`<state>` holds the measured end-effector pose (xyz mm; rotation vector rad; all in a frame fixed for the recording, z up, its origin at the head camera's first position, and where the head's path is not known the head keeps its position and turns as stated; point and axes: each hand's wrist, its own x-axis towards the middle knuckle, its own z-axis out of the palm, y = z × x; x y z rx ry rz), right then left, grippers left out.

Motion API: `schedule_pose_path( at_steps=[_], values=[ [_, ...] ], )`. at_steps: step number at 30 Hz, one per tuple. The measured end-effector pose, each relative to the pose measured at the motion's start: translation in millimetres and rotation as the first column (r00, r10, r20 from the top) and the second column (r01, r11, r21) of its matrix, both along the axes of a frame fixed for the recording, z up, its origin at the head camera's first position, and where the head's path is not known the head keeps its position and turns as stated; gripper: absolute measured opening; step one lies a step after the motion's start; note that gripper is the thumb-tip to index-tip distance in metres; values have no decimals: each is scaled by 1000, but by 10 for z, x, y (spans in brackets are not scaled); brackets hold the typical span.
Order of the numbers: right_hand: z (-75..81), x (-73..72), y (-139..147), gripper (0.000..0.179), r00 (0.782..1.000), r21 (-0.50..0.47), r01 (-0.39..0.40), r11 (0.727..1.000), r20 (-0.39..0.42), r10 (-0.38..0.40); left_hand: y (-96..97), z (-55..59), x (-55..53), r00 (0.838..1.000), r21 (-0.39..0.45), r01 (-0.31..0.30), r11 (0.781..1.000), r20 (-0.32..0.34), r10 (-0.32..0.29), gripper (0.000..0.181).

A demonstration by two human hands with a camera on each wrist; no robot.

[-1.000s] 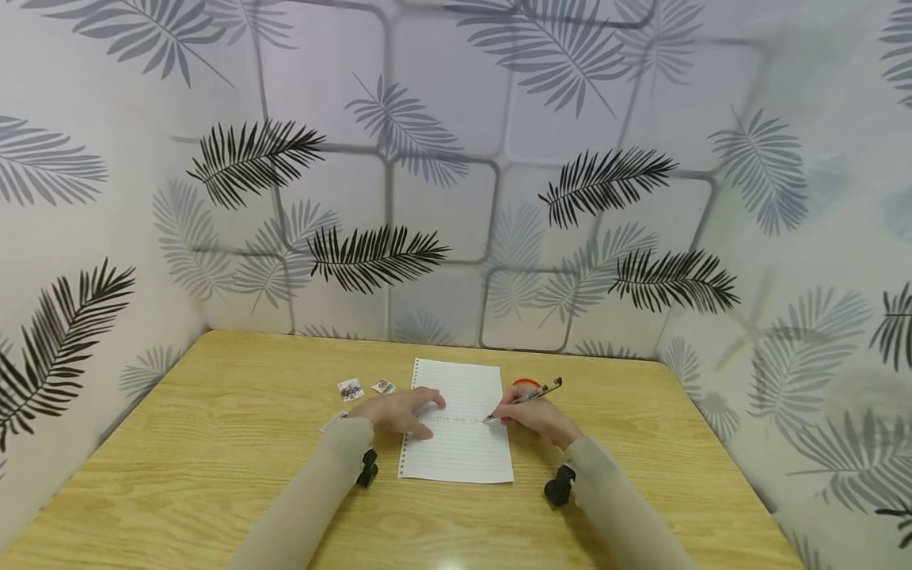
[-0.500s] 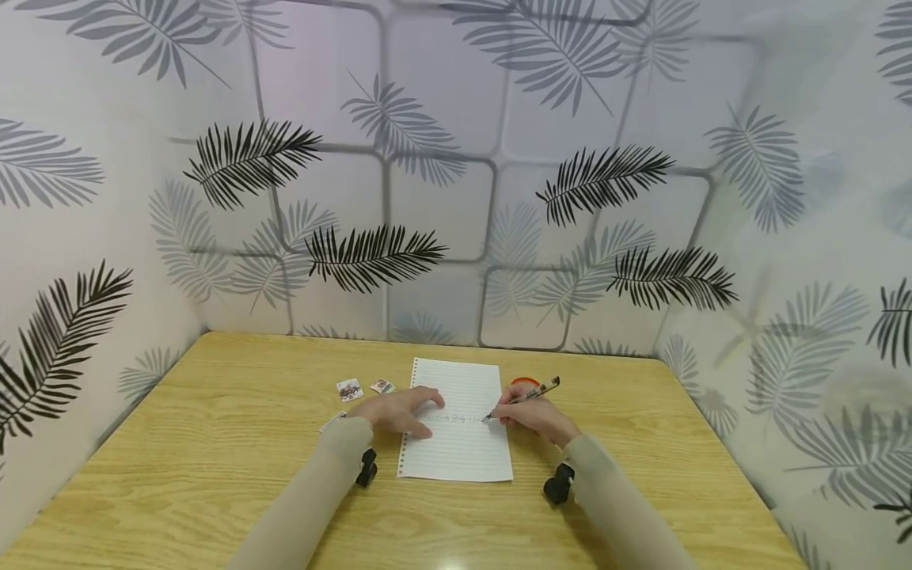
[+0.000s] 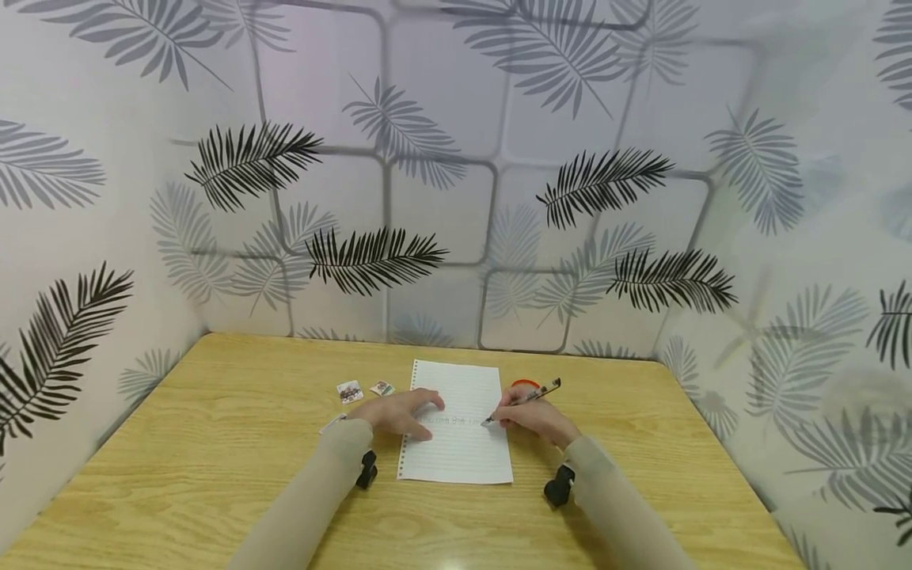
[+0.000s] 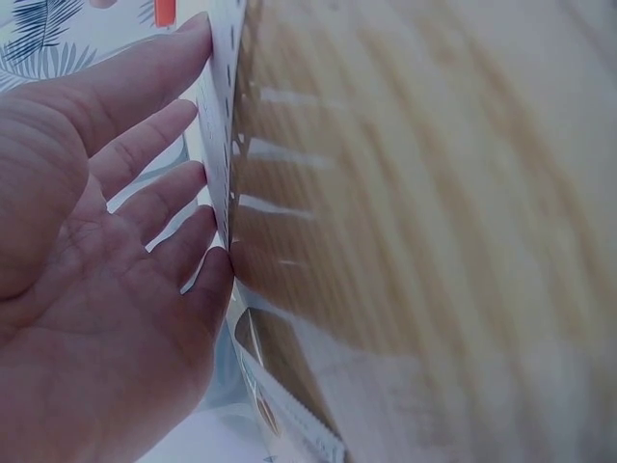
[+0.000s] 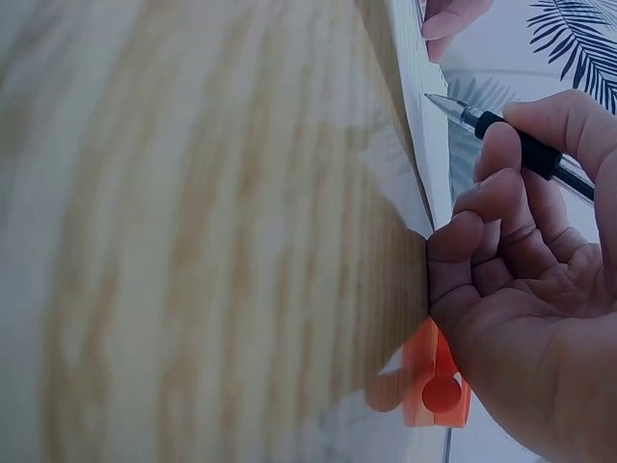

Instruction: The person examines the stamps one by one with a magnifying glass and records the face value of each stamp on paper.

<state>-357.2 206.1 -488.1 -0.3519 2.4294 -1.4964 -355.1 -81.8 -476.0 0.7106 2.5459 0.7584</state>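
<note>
A lined sheet of paper [image 3: 456, 463] with punched holes down its left side lies on the wooden table. A row of handwriting [image 3: 456, 421] runs across its middle. My left hand [image 3: 399, 413] rests on the sheet's left part, thumb and fingers spread and fairly straight; the left wrist view shows its fingertips [image 4: 200, 174] at the punched edge. My right hand [image 3: 533, 418] pinches a pen [image 3: 547, 388] between thumb and fingers. The pen's tip [image 5: 431, 96] is right at the paper, at the right end of the writing. The right hand's curled lower fingers rest at the sheet's right edge.
Two small printed cards [image 3: 350, 391] lie left of the sheet, and another card [image 3: 332, 425] is partly hidden by the left sleeve. An orange-red object [image 5: 440, 391] with a round knob stands just behind the right hand. Leaf-patterned walls [image 3: 442, 317] border the table.
Both hands stay in nearly the same place. The pen tip shifts only very slightly at the end of the written line.
</note>
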Motion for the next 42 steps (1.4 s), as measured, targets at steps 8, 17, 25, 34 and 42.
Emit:
schedule_pose_path(
  at_steps=[8,17,25,34,42],
  values=[
    [-18,-12,12,16,1000,-29,6,1000,19,-5,-9,-9,3,1000,10,18,1000,-13,-18,48],
    [-36,-29,4,14,1000,-5,12,1000,27,-11,-18,-5,7,1000,8,12,1000,-3,-12,48],
    [7,1,15,16,999,4,-3,1000,38,3,-18,1,16,1000,6,22,1000,-6,-22,48],
    [13,-22,25,19,999,5,-9,1000,35,9,-12,2,10,1000,1,28,1000,-6,-28,48],
    [7,-54,4,17,999,14,23,1000,46,-24,-22,-5,-11,1000,2,20,1000,-5,-20,48]
  ],
)
